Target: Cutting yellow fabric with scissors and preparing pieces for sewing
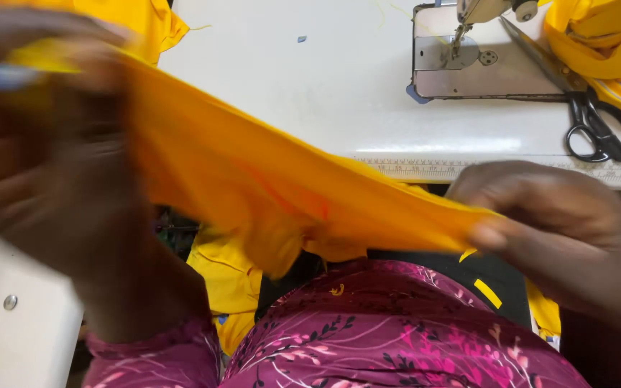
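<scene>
A strip of orange-yellow cloth (253, 179) stretches across the view between both hands. My left hand (52, 144), blurred and close to the camera at the left, grips the upper left end of the cloth. My right hand (548, 215), lower right, pinches the other end between thumb and fingers. The cloth is held above my lap, in front of the white sewing table (310, 86). More yellow fabric (231, 280) hangs below it near my lap.
A sewing machine's metal plate and needle (468, 57) sit at the back right of the table. Black scissors (598, 122) lie beside it. Yellow fabric is piled at the far right (605, 43) and the top left (145, 21). A measuring tape (504, 169) runs along the table's front edge.
</scene>
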